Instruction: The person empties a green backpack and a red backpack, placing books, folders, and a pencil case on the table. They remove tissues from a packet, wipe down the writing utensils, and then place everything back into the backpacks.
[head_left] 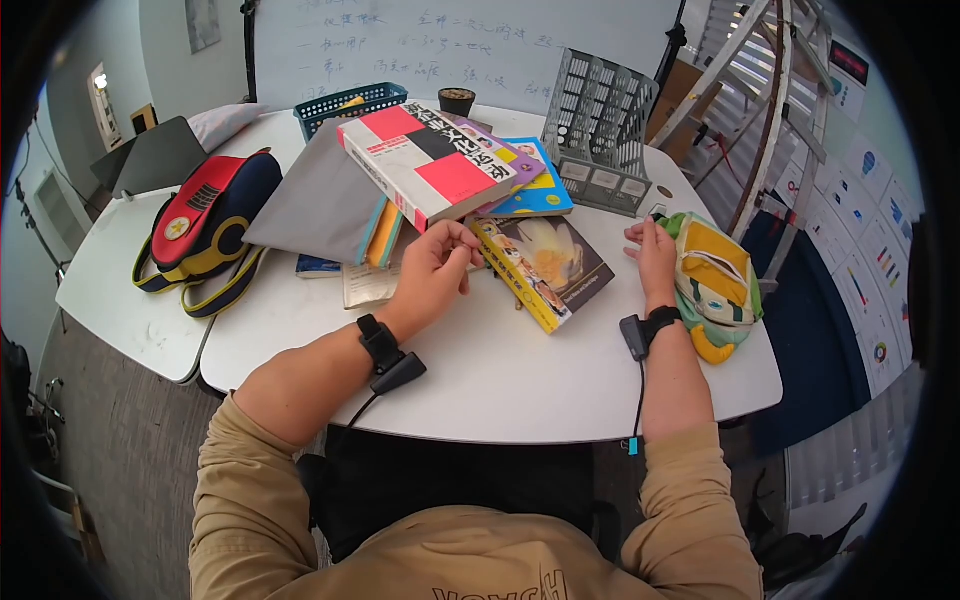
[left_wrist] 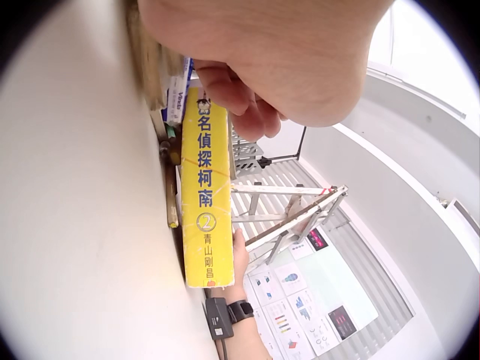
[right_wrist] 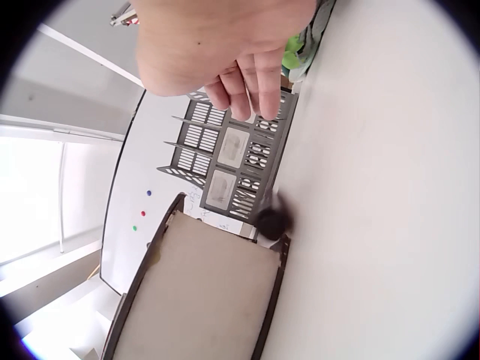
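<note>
The left hand (head_left: 432, 272) has bent fingers; whether it grips the yellow-spined book (head_left: 548, 268), inward from the front edge of the table (head_left: 480, 395), one cannot tell; a firm pinch across the covers seems wise; the right hand (head_left: 654, 260), fingers relaxed, holds nothing near the right edge

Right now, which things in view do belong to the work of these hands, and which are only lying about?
Apparently in the work:
yellow-spined book, next to the left hand
possibly the green-and-yellow bag, beside the right hand

Probably just lying about:
red-and-navy bag
teal basket
small dark pot
</note>
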